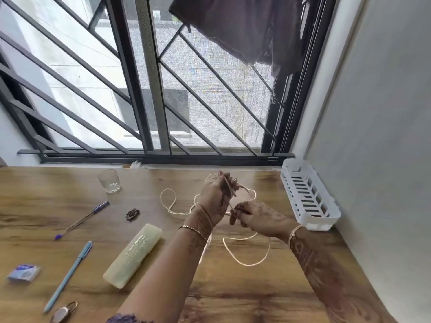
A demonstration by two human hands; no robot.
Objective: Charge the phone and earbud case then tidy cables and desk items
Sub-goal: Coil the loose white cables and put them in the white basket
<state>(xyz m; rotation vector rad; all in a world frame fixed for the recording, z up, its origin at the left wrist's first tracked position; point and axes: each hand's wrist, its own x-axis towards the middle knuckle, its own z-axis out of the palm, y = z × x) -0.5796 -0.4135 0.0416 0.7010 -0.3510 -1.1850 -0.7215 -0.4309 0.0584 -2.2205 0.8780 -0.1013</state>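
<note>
Both hands work the cable (245, 259) above the table (233, 299), at 1 o'clock from centre. Left hand (214, 197) stands upright as a spool, fingers closed on coils; right hand (258, 217) pinches the strand, likely feeding wraps. Slack trails below.

Two pens (82, 219), one glass (109, 182), one cable (247, 255), one basket (310, 197), one case (133, 255).

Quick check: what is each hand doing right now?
Left hand: raised, fingers up, thin cream cable wound around it.
Right hand: closed, grip pinching the same cable.
</note>
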